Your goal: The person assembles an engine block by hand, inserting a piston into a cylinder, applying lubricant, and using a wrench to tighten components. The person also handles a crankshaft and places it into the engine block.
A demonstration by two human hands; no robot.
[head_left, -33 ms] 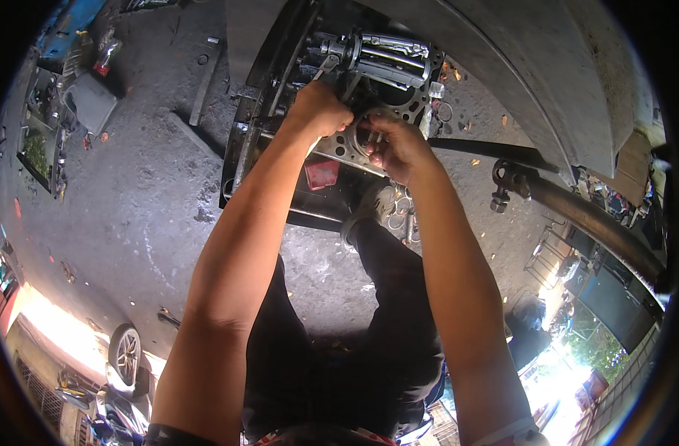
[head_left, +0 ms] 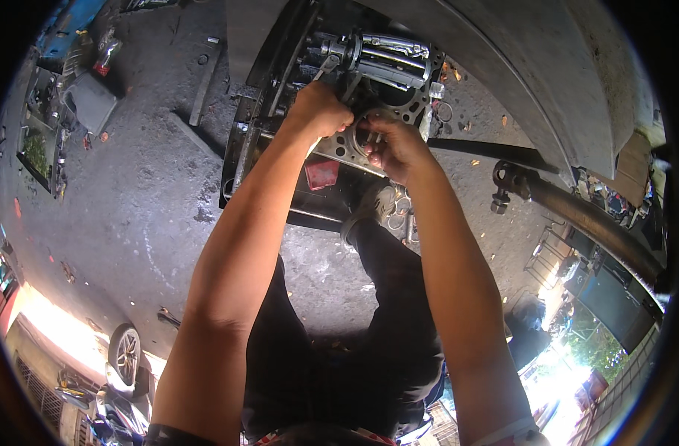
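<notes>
Fingers of left hand curled on engine block, held object hidden; right hand fingers bent, grip unclear

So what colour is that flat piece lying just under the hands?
Red; the flat piece shows in the head view, below the left hand.

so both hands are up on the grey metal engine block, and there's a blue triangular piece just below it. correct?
Not quite: the head view shows the triangular piece is red, not blue. The rest holds: the left hand and right hand are both on the grey metal engine block, and the red piece sits just below it.
</notes>
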